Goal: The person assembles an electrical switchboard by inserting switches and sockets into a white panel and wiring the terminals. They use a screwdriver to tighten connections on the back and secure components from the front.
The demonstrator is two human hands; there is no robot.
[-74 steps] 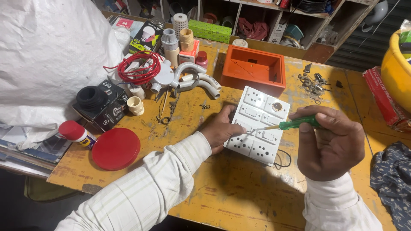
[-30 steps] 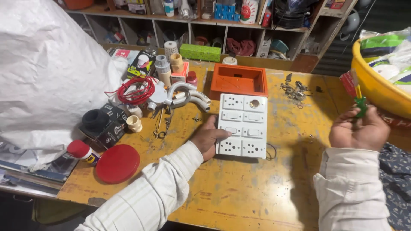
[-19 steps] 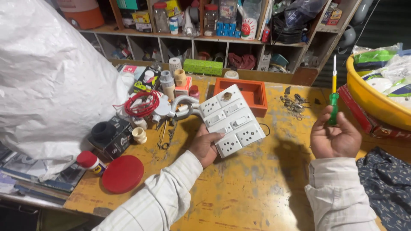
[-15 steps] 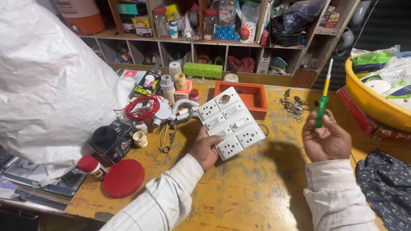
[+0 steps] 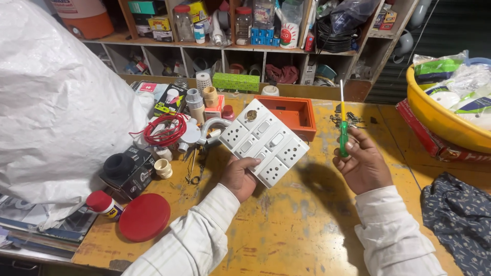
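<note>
Left hand point(image 5: 240, 176) under the near edge of a white switch-and-socket plate point(image 5: 263, 140), fingers point(image 5: 249, 162) clamped on that edge, thumb across the front. Plate held tilted above the yellow table point(image 5: 296, 225), face up toward the camera, far corner overlapping the view of an open orange plastic box point(image 5: 286, 115) standing just behind. Right hand point(image 5: 363, 166) well apart to the right, fingers point(image 5: 353, 151) closed round the green handle of a screwdriver point(image 5: 343, 133), yellow shaft pointing straight up, tip away from everything. Small heap of metal screws point(image 5: 348, 120) on the table just behind the tool. Further left: a coil of red wire point(image 5: 164, 130) among white conduit fittings, a round red lid point(image 5: 144, 216) near the table's front edge, a big white plastic sack point(image 5: 56, 102) filling the corner. Yellow tub point(image 5: 440, 117) of packets at the right edge. Judged from the pose: a pause between tool work and checking, plate raised for a look, screwdriver parked clear. Bringing tool and plate together again would call for a firm hold or a flat rest for the plate, then a turned-down tip lined up square on a screw head; screw heads too small to make out here.
</note>
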